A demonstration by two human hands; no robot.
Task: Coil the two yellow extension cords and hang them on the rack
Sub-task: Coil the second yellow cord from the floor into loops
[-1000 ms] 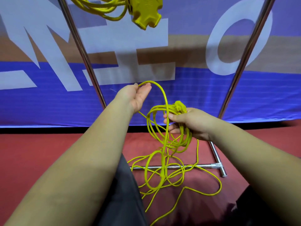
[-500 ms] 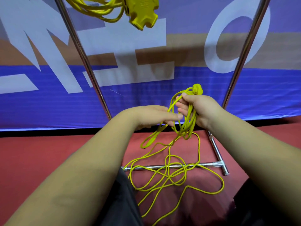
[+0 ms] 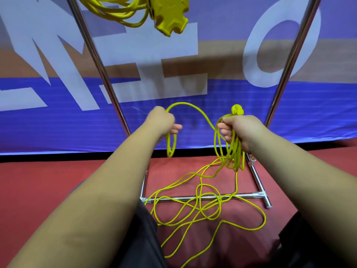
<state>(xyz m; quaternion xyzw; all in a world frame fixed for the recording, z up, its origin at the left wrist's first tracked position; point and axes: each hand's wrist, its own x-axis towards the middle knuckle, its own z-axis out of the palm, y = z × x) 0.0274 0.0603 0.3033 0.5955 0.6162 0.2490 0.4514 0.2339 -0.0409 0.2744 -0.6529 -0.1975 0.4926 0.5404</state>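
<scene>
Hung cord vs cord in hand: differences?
The hung cord hangs coiled high at the rack; the cord in hand is part-coiled in the right hand, the rest loose on the floor. Hung cord ends in a chunky outlet block, cord in hand in a small plug. Both yellow.

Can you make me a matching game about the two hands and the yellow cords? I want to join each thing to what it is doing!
Things:
1. left hand
2. right hand
3. first cord
4. plug

What it is doing:
a. sticks up just above a fist
b. hangs coiled high up, by the rack
c. grips a bunch of loops of the second cord
d. holds one strand that arches over to the other hand

Pairs: 1-d, 2-c, 3-b, 4-a
</scene>
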